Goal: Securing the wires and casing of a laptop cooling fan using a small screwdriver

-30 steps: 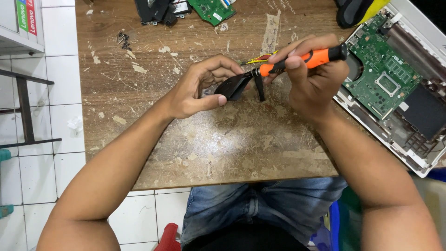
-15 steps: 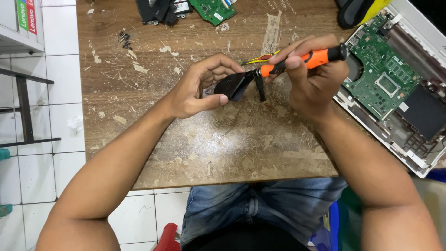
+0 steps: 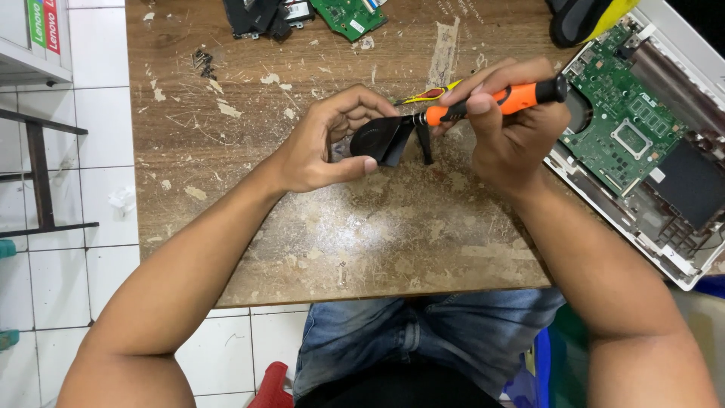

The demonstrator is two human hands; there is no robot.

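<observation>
Above the worn wooden table [image 3: 226,174], the left hand [image 3: 321,143] pinches a black laptop cooling fan [image 3: 381,140] between thumb and fingers. The right hand [image 3: 506,125] grips an orange-handled screwdriver [image 3: 483,102] (tip at the fan). Rightmost lies an opened laptop [image 3: 642,143].

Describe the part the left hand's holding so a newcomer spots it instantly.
Start at the worn wooden table; near its middle the left hand pinches a small black fan. The orange-handled screwdriver in the right hand points at it, unlike the green circuit boards.
</observation>
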